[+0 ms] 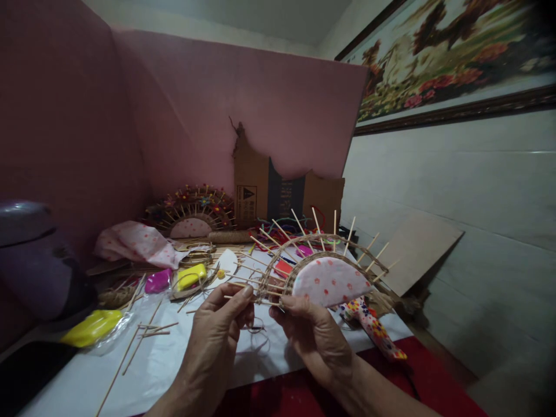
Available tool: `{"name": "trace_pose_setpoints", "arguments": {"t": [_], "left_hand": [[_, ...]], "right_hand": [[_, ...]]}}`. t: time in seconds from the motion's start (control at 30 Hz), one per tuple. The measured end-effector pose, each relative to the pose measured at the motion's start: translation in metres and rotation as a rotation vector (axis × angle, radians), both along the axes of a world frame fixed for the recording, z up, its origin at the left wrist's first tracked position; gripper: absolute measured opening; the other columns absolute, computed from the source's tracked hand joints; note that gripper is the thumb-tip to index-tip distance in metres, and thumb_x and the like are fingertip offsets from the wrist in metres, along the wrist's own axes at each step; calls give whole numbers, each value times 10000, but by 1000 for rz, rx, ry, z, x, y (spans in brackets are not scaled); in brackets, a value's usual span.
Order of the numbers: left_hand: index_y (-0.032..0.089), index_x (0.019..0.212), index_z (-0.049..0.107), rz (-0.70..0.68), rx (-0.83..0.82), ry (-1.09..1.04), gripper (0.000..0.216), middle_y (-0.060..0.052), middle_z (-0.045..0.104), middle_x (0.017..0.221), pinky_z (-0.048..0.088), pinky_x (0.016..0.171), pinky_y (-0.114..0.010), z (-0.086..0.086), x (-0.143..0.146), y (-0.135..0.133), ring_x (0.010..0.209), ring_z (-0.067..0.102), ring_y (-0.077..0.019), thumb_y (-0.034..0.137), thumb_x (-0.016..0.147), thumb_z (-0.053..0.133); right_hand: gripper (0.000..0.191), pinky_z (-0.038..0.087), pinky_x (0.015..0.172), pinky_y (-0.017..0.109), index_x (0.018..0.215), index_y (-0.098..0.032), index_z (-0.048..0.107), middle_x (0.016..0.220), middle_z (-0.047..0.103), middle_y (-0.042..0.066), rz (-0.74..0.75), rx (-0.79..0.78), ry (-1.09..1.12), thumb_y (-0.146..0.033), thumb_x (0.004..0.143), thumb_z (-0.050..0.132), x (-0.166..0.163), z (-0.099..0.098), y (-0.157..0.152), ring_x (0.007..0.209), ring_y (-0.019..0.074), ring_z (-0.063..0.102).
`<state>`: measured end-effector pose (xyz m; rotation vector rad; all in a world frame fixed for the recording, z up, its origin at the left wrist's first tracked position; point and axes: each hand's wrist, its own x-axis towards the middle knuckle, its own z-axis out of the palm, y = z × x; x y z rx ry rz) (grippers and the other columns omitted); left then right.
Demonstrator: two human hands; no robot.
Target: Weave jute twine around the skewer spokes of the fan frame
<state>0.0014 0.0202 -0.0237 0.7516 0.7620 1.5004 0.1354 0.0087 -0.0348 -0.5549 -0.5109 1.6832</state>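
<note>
Cord of brown twisted fibre point(297, 269) hugs the half-round white cloth panel with red dots point(332, 282) in my head view, and thin pale wooden sticks point(317, 229) fan out from its curved edge. An outer cord arc point(325, 236) crosses those sticks farther out. The panel is held up off the table with its flat edge low, I judge so that the sticks stay free and the left end sits between both hands. The right hand point(319, 339) pinches the lower left corner, thumb in front, probably to steady it. The left hand point(219, 324) has thumb and forefinger closed on the lowest stick ends; I cannot tell whether a strand is caught there too. So the cloth lies to the right of the left fingertips, apart from them, and directly against the right thumb. Loose sticks point(117, 370) and a wrapped yellow slab point(93, 328) lie on the white sheet point(165, 370), perhaps set leftward to spare working room.
</note>
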Motion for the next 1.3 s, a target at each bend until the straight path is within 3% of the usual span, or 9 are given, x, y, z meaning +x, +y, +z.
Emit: {"name": "trace_pose_setpoints", "arguments": {"t": [1.3], "left_hand": [[127, 640, 609, -19, -16, -56, 127, 19, 557, 597, 391, 445, -158, -5, 0, -2, 480, 494, -54, 152, 597, 725]], "right_hand": [[123, 468, 713, 245, 708, -84, 690, 789, 653, 54, -13, -12, -3, -94, 586, 673, 1, 1, 1, 738, 131, 548]]}}
